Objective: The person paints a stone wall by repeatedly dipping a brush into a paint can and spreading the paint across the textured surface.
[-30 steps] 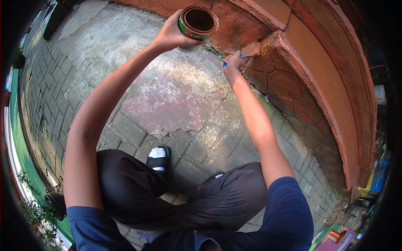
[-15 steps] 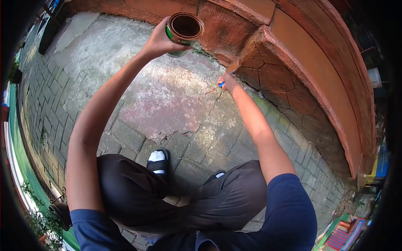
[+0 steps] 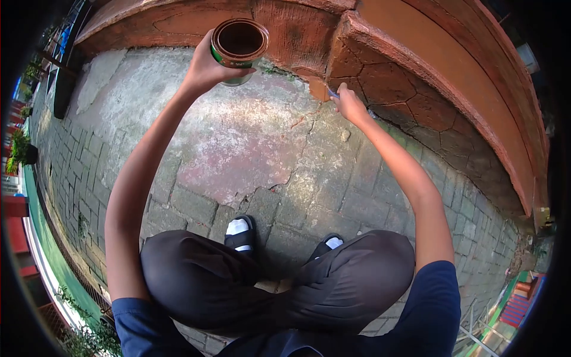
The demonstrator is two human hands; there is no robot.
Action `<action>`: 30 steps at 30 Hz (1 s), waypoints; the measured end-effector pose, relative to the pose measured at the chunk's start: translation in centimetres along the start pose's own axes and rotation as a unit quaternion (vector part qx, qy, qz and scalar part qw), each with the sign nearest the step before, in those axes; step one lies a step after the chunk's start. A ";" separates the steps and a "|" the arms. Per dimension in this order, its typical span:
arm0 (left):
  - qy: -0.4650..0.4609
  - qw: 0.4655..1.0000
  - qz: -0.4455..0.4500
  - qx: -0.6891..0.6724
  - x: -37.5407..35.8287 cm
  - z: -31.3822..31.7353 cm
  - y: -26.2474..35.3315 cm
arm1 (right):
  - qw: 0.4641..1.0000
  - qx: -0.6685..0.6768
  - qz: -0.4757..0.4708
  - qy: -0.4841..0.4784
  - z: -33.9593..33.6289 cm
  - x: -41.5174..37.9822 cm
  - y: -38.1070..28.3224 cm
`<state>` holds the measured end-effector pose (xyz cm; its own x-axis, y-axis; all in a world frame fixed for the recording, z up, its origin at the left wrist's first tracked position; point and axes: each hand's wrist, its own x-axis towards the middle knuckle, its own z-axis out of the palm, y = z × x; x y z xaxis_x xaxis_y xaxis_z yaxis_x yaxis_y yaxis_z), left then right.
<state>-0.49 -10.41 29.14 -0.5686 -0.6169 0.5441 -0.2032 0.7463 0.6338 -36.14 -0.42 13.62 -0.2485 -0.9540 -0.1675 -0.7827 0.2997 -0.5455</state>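
Observation:
My left hand (image 3: 204,70) grips a paint can (image 3: 239,60) by its side, fingers wrapped round it. The can is open at the top, with reddish-brown paint round its rim and a green label. My right hand (image 3: 350,103) is closed on the blue handle of a paintbrush (image 3: 332,93). The brush points at the foot of the brown wall (image 3: 380,80), beside an orange-brown patch (image 3: 318,89) where wall and ground meet. Its bristles are hard to pick out against that patch.
The wall curves along the back and right, with a raised ledge (image 3: 416,65). Worn concrete with a reddish area (image 3: 238,163) lies before me, edged by grey paving bricks (image 3: 193,208). My sandalled feet (image 3: 241,232) stand on the bricks. A green-edged fence runs along the left.
My right hand has moved up and to the right along the wall's foot with the brush. The can sits further left in view, and the whole view has shifted a little.

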 end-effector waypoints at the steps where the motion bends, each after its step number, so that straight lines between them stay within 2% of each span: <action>1: 0.006 0.999 -0.031 -0.016 -0.4 0.2 0.4 | 0.998 -0.031 -0.013 0.055 0.1 -0.5 0.2; 5: -0.014 0.997 -0.076 -0.023 -1.9 1.0 1.5 | 0.990 -0.050 -0.020 0.133 1.6 -1.0 1.7; 8: -0.031 0.993 -0.109 -0.011 -3.8 2.7 1.9 | 0.980 0.013 0.013 0.199 2.9 -0.1 4.2; 11: -0.034 0.988 -0.150 -0.029 -6.1 5.1 1.4 | 0.972 0.056 0.065 0.217 3.3 -1.6 6.5; 16: -0.032 0.986 -0.154 -0.053 -9.3 8.9 0.8 | 0.951 0.021 0.122 0.285 1.5 -5.4 13.2; 17: -0.018 0.988 -0.139 -0.062 -9.8 9.5 0.9 | 0.948 0.032 0.173 0.267 0.6 -6.3 14.8; 21: -0.010 0.987 -0.150 -0.052 -11.5 10.7 1.6 | 0.928 -0.025 0.236 0.288 -1.0 -9.5 19.8; 23: -0.004 0.986 -0.156 -0.061 -11.9 10.8 2.1 | 0.887 0.068 0.267 0.370 -1.0 -10.6 22.8; 24: -0.002 0.984 -0.165 -0.068 -12.2 10.9 2.2 | 0.886 0.066 0.270 0.371 -0.9 -11.4 24.9; 26: 0.004 0.984 -0.160 -0.078 -12.3 10.9 2.4 | 0.786 0.139 0.365 0.479 -1.4 -12.4 28.5; 30: 0.003 0.981 -0.162 -0.109 -12.6 11.0 2.4 | 0.778 0.105 0.358 0.505 -5.0 -13.5 28.3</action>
<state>-2.58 1.86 17.79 -0.4979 -0.8145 0.2979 -0.1960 0.4403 0.8762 -57.74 20.99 4.53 -0.9829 -0.0209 0.1828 -0.1529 0.6453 -0.7485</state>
